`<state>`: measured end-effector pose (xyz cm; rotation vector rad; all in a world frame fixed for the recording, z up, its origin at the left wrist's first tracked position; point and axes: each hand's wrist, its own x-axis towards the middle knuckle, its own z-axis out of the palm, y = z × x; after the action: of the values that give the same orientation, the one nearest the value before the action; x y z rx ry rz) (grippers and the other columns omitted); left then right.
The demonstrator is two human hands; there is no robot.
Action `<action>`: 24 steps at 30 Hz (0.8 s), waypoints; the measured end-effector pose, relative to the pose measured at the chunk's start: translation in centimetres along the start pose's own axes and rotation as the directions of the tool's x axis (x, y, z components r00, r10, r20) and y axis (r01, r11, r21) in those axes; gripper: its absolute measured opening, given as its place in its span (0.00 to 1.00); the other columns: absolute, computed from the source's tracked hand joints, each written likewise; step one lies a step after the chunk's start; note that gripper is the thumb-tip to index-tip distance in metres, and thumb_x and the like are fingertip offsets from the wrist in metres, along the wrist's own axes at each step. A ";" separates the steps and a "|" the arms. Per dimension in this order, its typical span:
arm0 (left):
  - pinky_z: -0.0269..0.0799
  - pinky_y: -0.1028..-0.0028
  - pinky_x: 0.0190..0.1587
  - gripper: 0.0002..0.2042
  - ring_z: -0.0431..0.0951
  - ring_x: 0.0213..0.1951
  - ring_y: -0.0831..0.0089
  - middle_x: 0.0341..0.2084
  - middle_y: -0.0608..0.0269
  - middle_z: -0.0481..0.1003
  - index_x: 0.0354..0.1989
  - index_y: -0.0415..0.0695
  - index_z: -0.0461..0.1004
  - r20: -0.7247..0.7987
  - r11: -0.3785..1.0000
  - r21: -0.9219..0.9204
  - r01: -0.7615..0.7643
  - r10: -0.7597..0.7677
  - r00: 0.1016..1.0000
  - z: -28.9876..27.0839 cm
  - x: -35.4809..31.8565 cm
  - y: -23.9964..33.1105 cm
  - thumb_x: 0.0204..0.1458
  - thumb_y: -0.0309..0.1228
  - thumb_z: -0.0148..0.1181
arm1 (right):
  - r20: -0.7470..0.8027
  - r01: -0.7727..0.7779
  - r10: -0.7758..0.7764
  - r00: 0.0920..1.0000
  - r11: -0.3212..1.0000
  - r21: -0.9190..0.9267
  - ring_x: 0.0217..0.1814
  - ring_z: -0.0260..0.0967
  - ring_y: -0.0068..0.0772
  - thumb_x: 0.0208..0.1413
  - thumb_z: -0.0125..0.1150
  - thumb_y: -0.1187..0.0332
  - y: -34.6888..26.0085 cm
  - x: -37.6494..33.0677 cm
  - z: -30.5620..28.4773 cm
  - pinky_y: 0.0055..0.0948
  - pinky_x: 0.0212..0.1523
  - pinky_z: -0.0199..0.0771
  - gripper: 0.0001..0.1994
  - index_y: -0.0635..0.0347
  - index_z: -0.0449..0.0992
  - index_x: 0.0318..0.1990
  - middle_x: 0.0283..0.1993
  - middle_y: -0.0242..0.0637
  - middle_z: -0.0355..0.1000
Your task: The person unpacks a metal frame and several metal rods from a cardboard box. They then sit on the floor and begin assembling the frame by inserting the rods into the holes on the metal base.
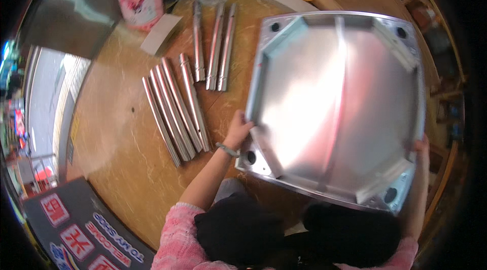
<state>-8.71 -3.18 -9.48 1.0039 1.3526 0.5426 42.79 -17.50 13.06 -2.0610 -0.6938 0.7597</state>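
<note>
Left hand (238,131) clamps metal panel (304,102) at left edge; right hand (421,152), blurred, appears clamped on right edge; metal tubes (178,108) lie leftward.

Left hand (239,130): you grip the square metal panel (304,102)
Right hand (421,150): on its right rim
Metal tubes (170,107): left of it
</note>
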 end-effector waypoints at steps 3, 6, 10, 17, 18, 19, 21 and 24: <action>0.70 0.70 0.44 0.19 0.71 0.40 0.67 0.36 0.54 0.69 0.48 0.36 0.59 0.335 0.796 -0.536 0.281 -0.106 0.936 4.3 -0.2 1.3 0.48 0.27 0.53 | -0.027 -0.048 0.045 0.999 0.989 -0.139 0.30 0.68 0.29 0.29 0.55 0.73 -1.9 -0.4 -5.4 0.28 0.30 0.71 0.28 0.68 0.67 0.47 0.33 0.38 0.70; 0.67 0.72 0.43 0.19 0.71 0.38 0.70 0.37 0.59 0.70 0.49 0.38 0.62 0.510 0.734 -0.563 0.381 -0.054 0.858 8.8 -0.4 2.3 0.48 0.29 0.54 | -0.092 -0.047 0.028 0.995 0.975 -0.219 0.30 0.68 0.29 0.30 0.55 0.73 -3.8 -0.9 -8.8 0.28 0.30 0.71 0.27 0.68 0.67 0.46 0.33 0.38 0.69; 0.68 0.71 0.45 0.19 0.72 0.40 0.67 0.36 0.58 0.71 0.48 0.36 0.63 0.558 0.659 -0.602 0.450 -0.056 0.828 10.6 -0.5 3.2 0.48 0.27 0.54 | -0.144 -0.043 0.006 0.990 0.965 -0.257 0.31 0.68 0.29 0.31 0.55 0.73 -5.4 -1.5 -10.3 0.28 0.30 0.71 0.25 0.68 0.68 0.46 0.33 0.38 0.69; 0.69 0.71 0.46 0.20 0.73 0.40 0.68 0.36 0.55 0.72 0.50 0.32 0.59 0.388 0.798 -0.543 0.260 -0.037 0.921 2.2 -1.5 6.0 0.50 0.27 0.52 | -0.100 -0.077 0.065 0.993 0.989 -0.125 0.31 0.68 0.29 0.33 0.55 0.72 -1.1 -0.2 -4.7 0.28 0.31 0.71 0.23 0.67 0.68 0.44 0.33 0.38 0.69; 0.69 0.72 0.44 0.19 0.73 0.39 0.68 0.36 0.55 0.72 0.50 0.33 0.59 0.370 0.830 -0.511 0.222 -0.021 0.929 0.8 -1.4 6.0 0.50 0.26 0.52 | -0.080 -0.090 0.083 0.993 0.992 -0.086 0.31 0.68 0.29 0.34 0.55 0.72 0.1 0.2 -3.1 0.28 0.31 0.71 0.23 0.67 0.69 0.44 0.33 0.38 0.69; 0.69 0.73 0.42 0.19 0.73 0.38 0.69 0.35 0.56 0.72 0.50 0.34 0.61 0.288 0.844 -0.504 0.184 -0.037 0.957 -0.1 -1.3 5.7 0.50 0.26 0.52 | -0.059 -0.103 0.100 0.993 0.994 -0.047 0.31 0.68 0.29 0.34 0.55 0.72 1.5 0.3 -1.4 0.28 0.31 0.71 0.22 0.67 0.69 0.44 0.33 0.38 0.69; 0.68 0.75 0.38 0.16 0.72 0.34 0.72 0.32 0.60 0.72 0.46 0.34 0.65 0.137 0.956 -0.287 0.060 -0.022 0.990 -1.9 -0.8 4.6 0.49 0.26 0.53 | -0.021 -0.149 0.150 0.988 0.987 0.054 0.31 0.68 0.29 0.34 0.55 0.72 4.5 0.8 2.2 0.29 0.31 0.71 0.22 0.67 0.69 0.43 0.33 0.38 0.69; 0.67 0.75 0.27 0.14 0.70 0.26 0.75 0.26 0.63 0.70 0.40 0.34 0.66 -0.017 0.996 -0.087 -0.030 0.029 0.999 -4.5 0.4 2.1 0.45 0.27 0.55 | 0.071 -0.237 0.226 0.972 0.930 0.282 0.35 0.68 0.38 0.29 0.46 0.76 9.4 1.0 7.5 0.34 0.33 0.73 0.29 0.71 0.61 0.49 0.33 0.43 0.67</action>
<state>-12.49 -0.55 -7.62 0.9510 1.3185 0.6278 40.05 -17.93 1.30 -1.8798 -0.3361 0.9748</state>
